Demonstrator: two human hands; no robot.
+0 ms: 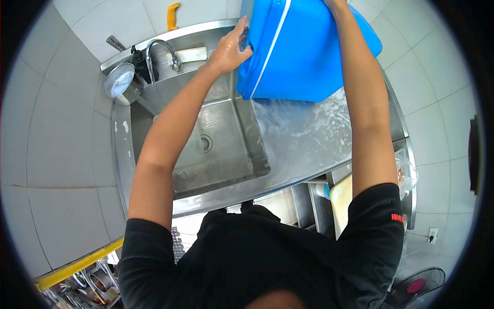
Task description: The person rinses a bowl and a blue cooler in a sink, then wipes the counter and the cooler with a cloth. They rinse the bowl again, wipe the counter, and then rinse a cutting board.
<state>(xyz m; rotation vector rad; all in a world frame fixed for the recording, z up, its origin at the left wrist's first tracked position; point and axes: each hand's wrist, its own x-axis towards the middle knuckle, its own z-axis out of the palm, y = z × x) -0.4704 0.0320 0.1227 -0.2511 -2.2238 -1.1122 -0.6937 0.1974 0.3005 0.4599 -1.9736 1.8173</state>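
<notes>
A large blue cooler box (303, 56) with a white seam stands tilted at the back of the steel sink counter. Its top runs out of view. My left hand (230, 53) is at the cooler's left side, wet, with thumb and fingers spread apart against or very near its face. At the top edge of the view my right hand (335, 4) reaches over the far side of the cooler; its fingers are hidden. Soapy water (329, 116) covers the counter below the box. Left of it lies the sink basin (221, 134) with a drain (205, 143).
A curved faucet (157, 46) rises behind the basin, beside a metal pot (123, 84) at the back left corner. An orange-yellow handle (172, 16) is on the back wall tiles. Below the counter's right side are a cutting board (340, 201) and shelves. A fan (419, 286) stands lower right.
</notes>
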